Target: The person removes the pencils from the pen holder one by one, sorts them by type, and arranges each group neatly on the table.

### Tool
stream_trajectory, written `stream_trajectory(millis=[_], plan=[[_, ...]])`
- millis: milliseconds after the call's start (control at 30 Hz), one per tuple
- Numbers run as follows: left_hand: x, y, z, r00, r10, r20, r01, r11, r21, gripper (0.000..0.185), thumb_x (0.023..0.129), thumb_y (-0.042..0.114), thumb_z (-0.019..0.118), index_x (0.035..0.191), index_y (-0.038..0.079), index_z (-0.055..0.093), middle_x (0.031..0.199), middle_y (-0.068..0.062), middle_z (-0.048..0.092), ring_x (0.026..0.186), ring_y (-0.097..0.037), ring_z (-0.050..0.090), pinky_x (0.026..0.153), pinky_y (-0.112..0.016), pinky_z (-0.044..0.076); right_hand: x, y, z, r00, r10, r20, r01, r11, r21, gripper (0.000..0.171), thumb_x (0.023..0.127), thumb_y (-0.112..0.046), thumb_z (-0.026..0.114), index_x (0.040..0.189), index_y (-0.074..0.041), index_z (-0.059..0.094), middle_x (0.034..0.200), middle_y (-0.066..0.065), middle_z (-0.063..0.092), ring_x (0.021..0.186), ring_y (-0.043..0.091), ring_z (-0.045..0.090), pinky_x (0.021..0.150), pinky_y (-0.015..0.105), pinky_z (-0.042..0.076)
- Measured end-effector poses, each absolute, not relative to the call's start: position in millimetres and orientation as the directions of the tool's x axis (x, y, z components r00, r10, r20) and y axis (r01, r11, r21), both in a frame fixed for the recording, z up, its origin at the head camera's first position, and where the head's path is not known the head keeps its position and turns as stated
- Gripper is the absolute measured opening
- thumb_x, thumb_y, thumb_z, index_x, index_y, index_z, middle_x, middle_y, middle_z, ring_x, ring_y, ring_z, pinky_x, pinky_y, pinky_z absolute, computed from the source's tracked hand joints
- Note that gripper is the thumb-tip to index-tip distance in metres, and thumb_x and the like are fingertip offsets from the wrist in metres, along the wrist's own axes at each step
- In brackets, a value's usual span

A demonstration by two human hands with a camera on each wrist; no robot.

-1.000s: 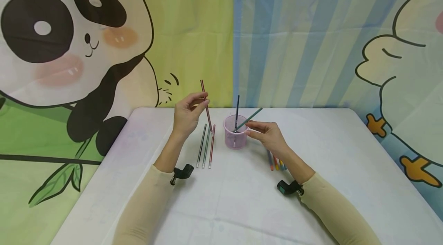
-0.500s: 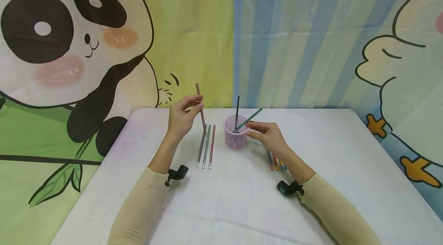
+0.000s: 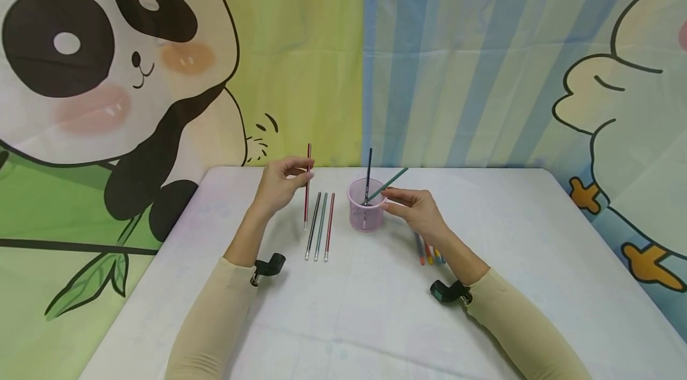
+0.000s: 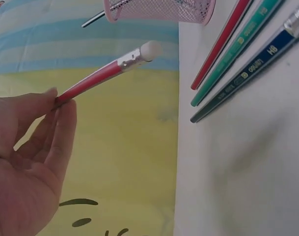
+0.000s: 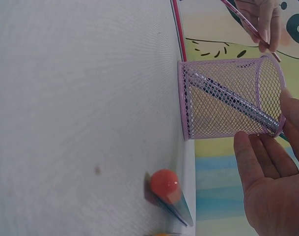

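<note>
My left hand (image 3: 280, 184) pinches a red pencil (image 3: 307, 204) between thumb and fingertips, left of a row of pencils. It stands nearly upright, its white eraser end (image 4: 150, 50) pointing down. Three pencils lie side by side on the table: a dark blue one (image 3: 313, 226), a green one (image 3: 321, 226) and a red one (image 3: 330, 226). My right hand (image 3: 421, 213) holds the rim of a pink mesh pen cup (image 5: 228, 98), thumb and fingers on its right side. Inside the cup lean a dark pencil (image 3: 369, 164) and a green pencil (image 3: 397, 175).
Several sticks with coloured ends (image 3: 421, 253) lie right of the cup, partly hidden by my right wrist; a round red end (image 5: 165, 184) shows close up in the right wrist view. The white table (image 3: 343, 320) meets a cartoon-printed backdrop (image 3: 300, 40) at its far edge.
My left hand has moved left and down, carrying the red pencil from over the row to its left side. The pencil has turned more upright. My right hand stays at the cup.
</note>
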State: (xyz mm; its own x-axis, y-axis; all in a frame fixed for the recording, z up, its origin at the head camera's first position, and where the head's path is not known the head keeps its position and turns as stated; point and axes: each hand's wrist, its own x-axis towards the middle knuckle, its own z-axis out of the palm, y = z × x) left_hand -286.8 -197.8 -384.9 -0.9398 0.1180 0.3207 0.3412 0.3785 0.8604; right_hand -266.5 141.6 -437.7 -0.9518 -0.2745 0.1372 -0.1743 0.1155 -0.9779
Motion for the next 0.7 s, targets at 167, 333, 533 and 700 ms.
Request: stream_trajectory(millis=[167, 333, 533, 700], plan=[[-289.3, -202.8, -389.0, -0.947, 0.153, 0.284, 0.322, 0.412, 0.852, 0.027, 0.096, 0.008, 0.075, 0.123, 0.012, 0.075, 0.114, -0.009, 0.076, 0.1, -0.031, 0.075, 0.08, -0.029, 0.063, -266.7, 142.3, -438.2, -0.951, -0.277, 0.14, -0.177, 0.114, -0.978, 0.044, 0.092, -0.017, 0.081, 0.13, 0.004, 0.07, 0.141, 0.015, 0.066, 0.136, 0.028, 0.06, 0.098, 0.02, 0.056], [-291.8, -206.2, -392.6, -0.952, 0.174, 0.251, 0.303, 0.426, 0.853, 0.027, 0.096, 0.009, 0.075, 0.123, 0.011, 0.075, 0.116, -0.013, 0.075, 0.096, -0.029, 0.076, 0.081, -0.031, 0.063, -267.0, 142.7, -438.0, -0.95, -0.28, 0.135, -0.174, 0.118, -0.978, 0.045, 0.092, -0.017, 0.081, 0.131, 0.004, 0.069, 0.142, 0.013, 0.066, 0.137, 0.027, 0.06, 0.099, 0.021, 0.055], [-294.9, -210.1, -397.8, -0.965, 0.21, 0.155, 0.233, 0.429, 0.873, 0.025, 0.096, 0.008, 0.075, 0.121, 0.009, 0.075, 0.119, -0.014, 0.075, 0.1, -0.03, 0.074, 0.08, -0.03, 0.063, -266.7, 143.3, -437.1, -0.952, -0.278, 0.127, -0.166, 0.124, -0.978, 0.046, 0.092, -0.018, 0.081, 0.131, 0.003, 0.07, 0.143, 0.012, 0.066, 0.137, 0.027, 0.059, 0.101, 0.022, 0.054], [-296.8, -214.1, -403.2, -0.965, 0.244, 0.098, 0.202, 0.448, 0.871, 0.026, 0.095, 0.007, 0.075, 0.121, 0.008, 0.075, 0.12, -0.015, 0.074, 0.1, -0.03, 0.073, 0.082, -0.036, 0.064, -266.5, 142.9, -437.6, -0.951, -0.281, 0.13, -0.169, 0.121, -0.978, 0.046, 0.092, -0.017, 0.081, 0.131, 0.004, 0.069, 0.144, 0.013, 0.065, 0.138, 0.028, 0.058, 0.101, 0.022, 0.054]])
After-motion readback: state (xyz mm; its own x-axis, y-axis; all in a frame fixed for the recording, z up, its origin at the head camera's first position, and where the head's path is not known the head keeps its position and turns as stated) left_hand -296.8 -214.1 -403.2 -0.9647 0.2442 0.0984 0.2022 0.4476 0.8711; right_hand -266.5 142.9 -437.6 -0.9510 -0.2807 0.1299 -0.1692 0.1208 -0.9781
